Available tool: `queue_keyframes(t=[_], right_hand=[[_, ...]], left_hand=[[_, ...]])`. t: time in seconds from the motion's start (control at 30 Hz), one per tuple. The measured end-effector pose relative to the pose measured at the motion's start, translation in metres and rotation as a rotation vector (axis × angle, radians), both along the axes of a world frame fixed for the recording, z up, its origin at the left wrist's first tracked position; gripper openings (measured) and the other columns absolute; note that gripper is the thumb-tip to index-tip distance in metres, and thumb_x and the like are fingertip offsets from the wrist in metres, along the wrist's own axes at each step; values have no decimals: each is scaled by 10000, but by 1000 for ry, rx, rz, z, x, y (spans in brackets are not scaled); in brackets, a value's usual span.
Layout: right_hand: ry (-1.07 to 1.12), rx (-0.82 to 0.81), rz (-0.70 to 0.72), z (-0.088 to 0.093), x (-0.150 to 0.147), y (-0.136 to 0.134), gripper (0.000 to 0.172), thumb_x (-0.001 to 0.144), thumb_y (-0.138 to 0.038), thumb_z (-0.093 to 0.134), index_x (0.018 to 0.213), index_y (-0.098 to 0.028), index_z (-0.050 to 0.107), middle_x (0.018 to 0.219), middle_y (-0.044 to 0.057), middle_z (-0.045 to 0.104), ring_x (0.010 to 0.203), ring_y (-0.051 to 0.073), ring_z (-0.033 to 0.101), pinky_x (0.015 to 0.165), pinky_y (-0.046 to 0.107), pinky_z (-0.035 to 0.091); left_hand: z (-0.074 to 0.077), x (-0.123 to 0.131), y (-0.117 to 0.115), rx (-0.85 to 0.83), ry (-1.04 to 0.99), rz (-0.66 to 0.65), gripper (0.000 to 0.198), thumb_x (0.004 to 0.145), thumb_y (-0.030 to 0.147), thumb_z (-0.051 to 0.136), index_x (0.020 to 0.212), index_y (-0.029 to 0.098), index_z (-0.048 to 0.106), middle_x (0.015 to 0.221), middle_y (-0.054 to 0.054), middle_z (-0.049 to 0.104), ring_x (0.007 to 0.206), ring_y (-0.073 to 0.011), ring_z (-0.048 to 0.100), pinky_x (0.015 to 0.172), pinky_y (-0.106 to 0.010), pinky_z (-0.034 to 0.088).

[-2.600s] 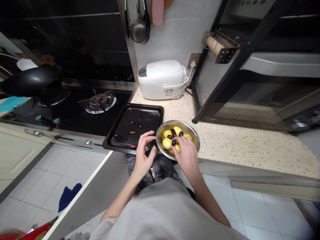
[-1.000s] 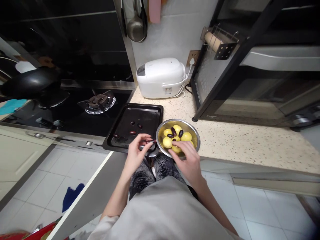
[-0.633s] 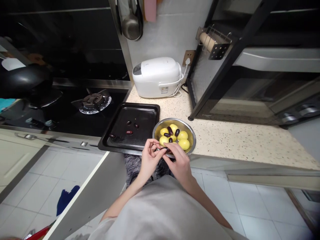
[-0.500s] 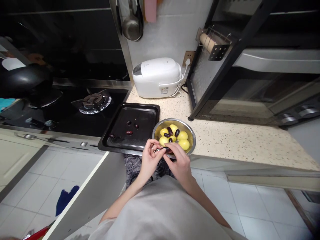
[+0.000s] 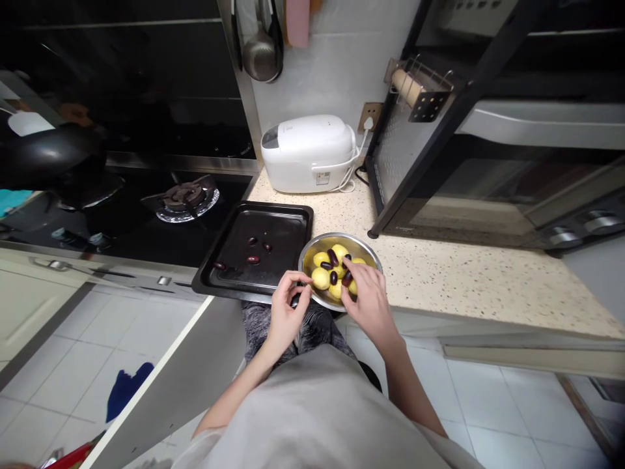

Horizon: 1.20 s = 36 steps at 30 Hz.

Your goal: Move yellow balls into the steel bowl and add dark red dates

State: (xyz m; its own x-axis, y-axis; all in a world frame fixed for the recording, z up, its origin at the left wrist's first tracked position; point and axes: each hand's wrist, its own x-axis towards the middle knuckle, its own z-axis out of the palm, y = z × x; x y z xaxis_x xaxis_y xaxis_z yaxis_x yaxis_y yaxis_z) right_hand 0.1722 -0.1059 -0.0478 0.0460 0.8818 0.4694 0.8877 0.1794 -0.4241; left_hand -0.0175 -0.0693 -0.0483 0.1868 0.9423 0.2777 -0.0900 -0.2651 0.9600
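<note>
A steel bowl (image 5: 374, 258) stands at the counter's front edge, holding yellow round pieces (image 5: 321, 278) and several dark dates (image 5: 333, 256). My right hand (image 5: 370, 304) reaches into the bowl from the near side, its fingertips pinched on one dark date (image 5: 346, 279). My left hand (image 5: 285, 311) hovers at the bowl's left rim with thumb and fingers curled together; what they hold, if anything, is hidden. Left of the bowl lies a black baking tray (image 5: 286, 231) with several dates (image 5: 252, 259) on it.
A white rice cooker (image 5: 310, 153) sits at the back of the counter, plugged in. A gas burner (image 5: 188, 198) and a black pan (image 5: 49, 156) are to the left. An oven on a black rack (image 5: 488, 176) fills the right. A blue cloth (image 5: 124, 387) lies on the floor.
Half a second ago both hands met over the bowl's near rim on one date. Now they are apart: the right hand has gone into the bowl, the left has drawn back to the left.
</note>
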Motion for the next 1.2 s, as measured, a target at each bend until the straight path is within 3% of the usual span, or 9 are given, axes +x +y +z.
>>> queue_keyframes(t=[0.2,0.43,0.63,0.83,1.03,1.2], right_hand=[[20,-17,78,1,4,-1,559,940,-104,477,1490,-200,506,1414,101,669,1278,296,590,1085,491,412],[37,40,51,1,9,-5,451,972,-158,497,1413,-214,571,1342,103,705,1265,301,616,1062,490,433],[107,180,5,-2,13,-9,284,996,-214,554,1258,-207,663,1212,112,742,1161,299,659,1017,478,477],[164,230,8,-1,9,-7,219,991,-197,573,1165,-218,705,1132,102,761,1091,293,684,980,481,510],[205,272,0,5,6,-7,209,987,-176,579,1120,-234,730,1090,90,775,1062,288,699,977,501,532],[228,328,-41,8,3,-11,202,983,-139,585,1082,-231,734,1037,80,782,1000,264,712,938,472,557]], left_hand=[[2,-3,1,76,63,19,67,994,231,610,983,195,665,1018,-62,628,961,-173,642,816,-267,567],[5,-11,8,182,174,52,97,1007,198,572,989,203,668,1018,-64,654,964,-186,657,846,-296,549],[2,-42,40,364,537,185,175,1001,133,524,1076,209,663,1093,-80,683,1073,-223,645,1005,-380,509],[-14,-85,81,340,869,364,307,945,103,552,1205,215,670,1257,-117,671,1204,-305,596,1074,-477,490],[-23,-100,103,268,972,332,322,868,32,579,1080,223,727,1092,-107,734,1065,-304,664,956,-439,553],[-9,-93,98,228,851,322,206,919,88,599,1014,214,731,1023,-86,721,941,-248,704,812,-343,560]])
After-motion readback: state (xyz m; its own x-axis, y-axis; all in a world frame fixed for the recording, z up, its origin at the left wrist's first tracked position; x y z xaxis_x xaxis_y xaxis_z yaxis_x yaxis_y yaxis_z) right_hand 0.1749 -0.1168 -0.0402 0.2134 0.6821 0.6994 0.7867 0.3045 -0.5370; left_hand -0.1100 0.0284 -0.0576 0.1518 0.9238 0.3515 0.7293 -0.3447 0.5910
